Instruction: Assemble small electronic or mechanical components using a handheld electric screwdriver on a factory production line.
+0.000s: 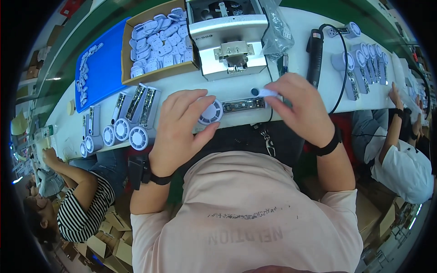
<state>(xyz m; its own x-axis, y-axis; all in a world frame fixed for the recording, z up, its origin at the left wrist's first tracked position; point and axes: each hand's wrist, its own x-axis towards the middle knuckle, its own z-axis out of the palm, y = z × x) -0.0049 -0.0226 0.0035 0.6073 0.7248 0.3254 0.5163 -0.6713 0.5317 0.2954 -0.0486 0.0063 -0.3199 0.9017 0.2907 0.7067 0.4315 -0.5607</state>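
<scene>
A lavender handheld fan lies crosswise at the table's front edge, its handle open and a circuit board showing inside. My left hand is curled about the fan's round slotted head, thumb below and fingers above. Between the thumb and fingers of my right hand is a small pale lavender piece with a dark round end, held just above the far end of the open handle. My right palm hides part of that piece.
Several open-handled fans stand left, and more right. Behind are a blue tray, a cardboard box of lavender plastic parts, a silver machine, a plastic bag and a black corded tool. People sit on both sides.
</scene>
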